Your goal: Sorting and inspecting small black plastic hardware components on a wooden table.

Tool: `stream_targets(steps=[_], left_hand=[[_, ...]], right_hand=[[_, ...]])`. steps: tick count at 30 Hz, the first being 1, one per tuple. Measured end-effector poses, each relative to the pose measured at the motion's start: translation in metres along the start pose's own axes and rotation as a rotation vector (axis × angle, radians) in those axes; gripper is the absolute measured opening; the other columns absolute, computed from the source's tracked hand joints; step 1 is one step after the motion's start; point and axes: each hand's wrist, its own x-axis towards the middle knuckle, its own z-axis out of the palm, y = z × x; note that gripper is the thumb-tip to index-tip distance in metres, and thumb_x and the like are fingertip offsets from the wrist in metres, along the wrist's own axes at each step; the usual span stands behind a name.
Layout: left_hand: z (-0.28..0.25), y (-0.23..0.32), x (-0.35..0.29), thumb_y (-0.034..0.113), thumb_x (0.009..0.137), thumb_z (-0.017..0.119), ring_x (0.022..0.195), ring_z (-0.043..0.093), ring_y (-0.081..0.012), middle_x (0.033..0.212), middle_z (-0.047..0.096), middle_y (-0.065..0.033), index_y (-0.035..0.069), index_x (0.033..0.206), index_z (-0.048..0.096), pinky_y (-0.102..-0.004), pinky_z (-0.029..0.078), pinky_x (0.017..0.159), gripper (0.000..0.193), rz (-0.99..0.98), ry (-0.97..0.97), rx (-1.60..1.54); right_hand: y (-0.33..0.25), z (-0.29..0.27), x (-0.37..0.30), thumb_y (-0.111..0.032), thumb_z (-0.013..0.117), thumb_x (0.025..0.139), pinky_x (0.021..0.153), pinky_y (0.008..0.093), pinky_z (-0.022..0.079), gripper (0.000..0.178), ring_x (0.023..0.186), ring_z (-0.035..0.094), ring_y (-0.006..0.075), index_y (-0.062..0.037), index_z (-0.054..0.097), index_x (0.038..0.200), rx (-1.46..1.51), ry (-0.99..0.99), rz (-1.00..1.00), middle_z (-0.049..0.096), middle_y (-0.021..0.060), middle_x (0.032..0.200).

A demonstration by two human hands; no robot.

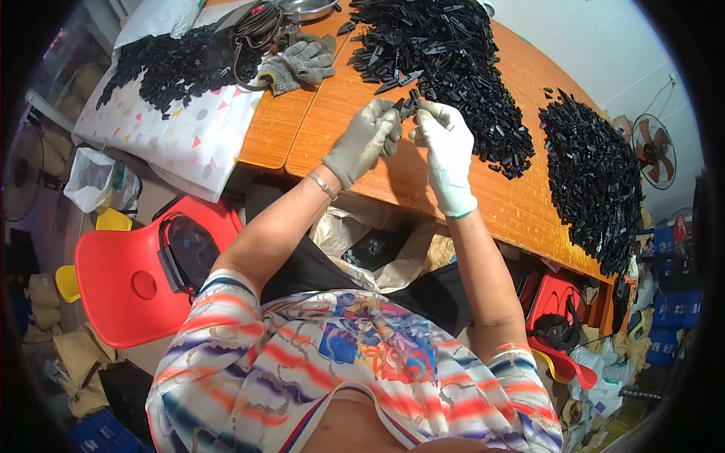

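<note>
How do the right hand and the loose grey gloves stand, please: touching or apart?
Apart: the head view shows orange tabletop between right hand and grey gloves.

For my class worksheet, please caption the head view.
Gloved left hand and gloved right hand hold small black parts over a table.

both forearms reach forward, bare, converging toward the body's midline. left forearm (276, 219) slants up and to the right; left hand (364, 142) gloved, fingers (391, 140) curled inward, thumb and forefinger drawn together. right forearm (483, 275) runs more steeply, leaning left; right hand (448, 140) gloved, thumb and forefinger pinched, tips directed left. fingertips of the two hands near each other; palms apart; wrists (326, 181) raised.
</note>
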Motion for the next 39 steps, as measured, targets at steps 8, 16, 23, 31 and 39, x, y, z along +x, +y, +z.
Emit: stream_targets(steps=[8, 16, 23, 31, 39], left_hand=[[0.010, 0.010, -0.009, 0.019, 0.100, 0.045, 0.057, 0.046, -0.0041, 0.075, 0.054, 0.0000, 0.002, 0.109, 0.050, -0.0190, 0.039, 0.050, 0.020, -0.069, 0.020, -0.027], [0.013, 0.012, -0.011, 0.018, 0.100, 0.045, 0.055, 0.045, -0.0036, 0.074, 0.054, -0.0006, 0.001, 0.108, 0.050, -0.0187, 0.038, 0.049, 0.019, -0.060, 0.034, -0.058], [0.016, 0.008, -0.015, 0.017, 0.099, 0.047, 0.056, 0.045, -0.0038, 0.072, 0.054, -0.0011, 0.000, 0.106, 0.052, -0.0191, 0.039, 0.049, 0.019, -0.024, 0.055, 0.032], [0.011, -0.021, -0.006, 0.017, 0.098, 0.048, 0.060, 0.045, -0.0046, 0.072, 0.053, 0.0008, -0.001, 0.095, 0.058, -0.0195, 0.039, 0.054, 0.020, 0.170, 0.152, 0.276], [0.029, -0.011, -0.006, 0.024, 0.097, 0.051, 0.065, 0.047, -0.0070, 0.072, 0.056, -0.0012, -0.002, 0.092, 0.062, -0.0224, 0.041, 0.058, 0.028, 0.036, 0.289, 0.185]], right_hand=[[0.000, 0.007, 0.001, -0.010, 0.061, 0.091, 0.062, 0.0224, 0.052, 0.022, 0.068, 0.061, 0.0094, 0.0020, 0.060, 0.110, -0.064, 0.014, -0.107, 0.065, 0.0066, 0.090], [-0.009, 0.009, -0.006, -0.008, 0.061, 0.090, 0.064, 0.0233, 0.051, 0.019, 0.074, 0.062, 0.0101, 0.0029, 0.061, 0.106, -0.006, 0.005, -0.066, 0.065, 0.0083, 0.091], [0.009, 0.000, 0.005, -0.010, 0.062, 0.088, 0.075, 0.0280, 0.051, 0.019, 0.080, 0.065, 0.0153, 0.0009, 0.064, 0.104, -0.320, -0.077, -0.141, 0.069, 0.0095, 0.092], [0.000, -0.006, 0.005, -0.016, 0.063, 0.086, 0.062, 0.0417, 0.051, 0.014, 0.071, 0.064, 0.0351, -0.0083, 0.062, 0.098, -1.044, -0.182, -0.577, 0.065, 0.0161, 0.082], [0.015, -0.001, 0.001, -0.022, 0.064, 0.085, 0.063, 0.0403, 0.051, 0.015, 0.071, 0.065, 0.0348, -0.0108, 0.061, 0.094, -1.037, -0.117, -0.456, 0.065, 0.0151, 0.078]])
